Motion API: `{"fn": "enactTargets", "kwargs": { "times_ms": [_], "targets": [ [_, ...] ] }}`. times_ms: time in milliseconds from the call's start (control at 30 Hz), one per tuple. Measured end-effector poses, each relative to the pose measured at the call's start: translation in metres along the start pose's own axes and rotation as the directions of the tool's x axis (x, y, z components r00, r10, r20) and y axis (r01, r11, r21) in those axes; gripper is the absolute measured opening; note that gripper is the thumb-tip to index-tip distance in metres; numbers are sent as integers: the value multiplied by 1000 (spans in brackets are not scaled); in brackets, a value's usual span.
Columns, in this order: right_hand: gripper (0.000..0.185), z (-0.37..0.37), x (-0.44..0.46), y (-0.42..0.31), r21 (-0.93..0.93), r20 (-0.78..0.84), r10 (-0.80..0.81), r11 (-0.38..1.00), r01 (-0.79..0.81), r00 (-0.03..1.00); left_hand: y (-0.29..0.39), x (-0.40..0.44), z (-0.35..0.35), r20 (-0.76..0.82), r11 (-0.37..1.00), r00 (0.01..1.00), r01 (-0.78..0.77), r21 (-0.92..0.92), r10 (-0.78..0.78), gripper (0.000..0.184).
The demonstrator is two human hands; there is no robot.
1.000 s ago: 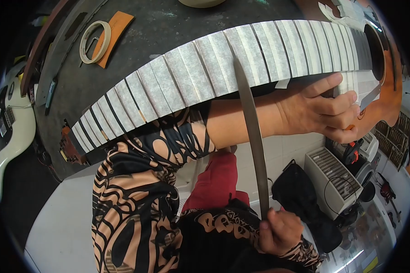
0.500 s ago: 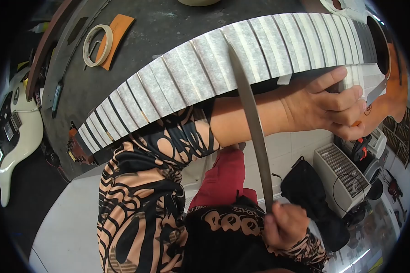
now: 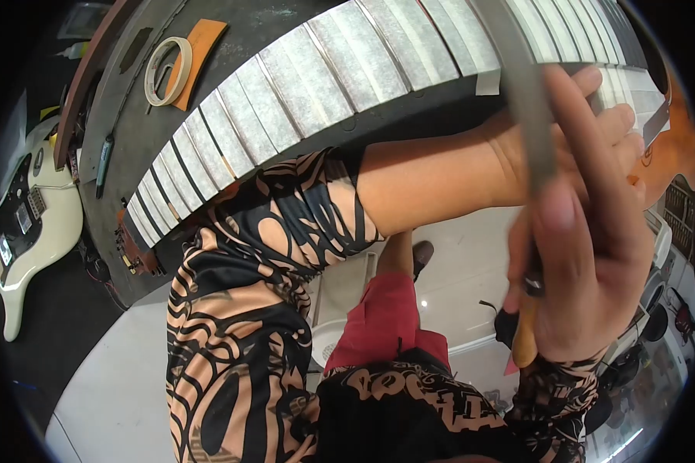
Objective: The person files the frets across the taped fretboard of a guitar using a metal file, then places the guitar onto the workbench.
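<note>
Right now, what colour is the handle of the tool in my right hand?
The handle is yellowish brown; the head view, the only one, shows it best.

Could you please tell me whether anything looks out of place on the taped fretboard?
One small thing: a pale tape flap sticks out past the near edge of the taped fretboard, unlike the neighbouring strips.

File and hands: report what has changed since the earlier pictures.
The right hand, still gripping the file, has moved forward and rightward; the file, now blurred, overlaps the taped fretboard nearer the guitar body. The left hand stays at the body end; the masking tape roll stays put.
</note>
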State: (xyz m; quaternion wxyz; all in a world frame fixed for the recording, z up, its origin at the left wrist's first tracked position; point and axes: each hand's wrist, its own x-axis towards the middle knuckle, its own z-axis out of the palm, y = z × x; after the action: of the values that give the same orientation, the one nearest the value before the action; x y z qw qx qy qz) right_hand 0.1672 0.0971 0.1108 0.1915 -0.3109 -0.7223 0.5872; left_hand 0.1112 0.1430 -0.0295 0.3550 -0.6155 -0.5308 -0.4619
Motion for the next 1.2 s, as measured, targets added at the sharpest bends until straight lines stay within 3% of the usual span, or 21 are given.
{"fn": "enactTargets", "kwargs": {
  "times_ms": [100,233,333,433,567,1000,1200],
  "targets": [
    [75,-10,-41,13,59,-119,71,996,-64,990,5,4,10,-40,1000,999,16,-22,-16,42],
    [89,-11,-79,29,138,-136,226,969,-207,965,-2,2,10,-52,1000,998,-28,11,29,41],
    [85,-6,-86,42,110,-105,196,977,-185,975,-6,0,5,6,999,999,-42,-14,42,41],
    [79,0,-88,47,250,-62,181,955,-160,982,-6,-1,6,9,999,1000,-20,-27,20,40],
    [63,-4,-94,55,191,72,28,981,-41,997,-10,-4,2,-10,1000,1000,-4,-13,4,39],
    [47,-6,-102,51,278,118,144,945,-172,983,-12,-1,-3,43,998,999,-32,58,30,39],
    [45,-6,-105,51,281,141,161,940,-196,977,-16,2,-11,85,999,995,-44,2,44,41]
  ]
}}
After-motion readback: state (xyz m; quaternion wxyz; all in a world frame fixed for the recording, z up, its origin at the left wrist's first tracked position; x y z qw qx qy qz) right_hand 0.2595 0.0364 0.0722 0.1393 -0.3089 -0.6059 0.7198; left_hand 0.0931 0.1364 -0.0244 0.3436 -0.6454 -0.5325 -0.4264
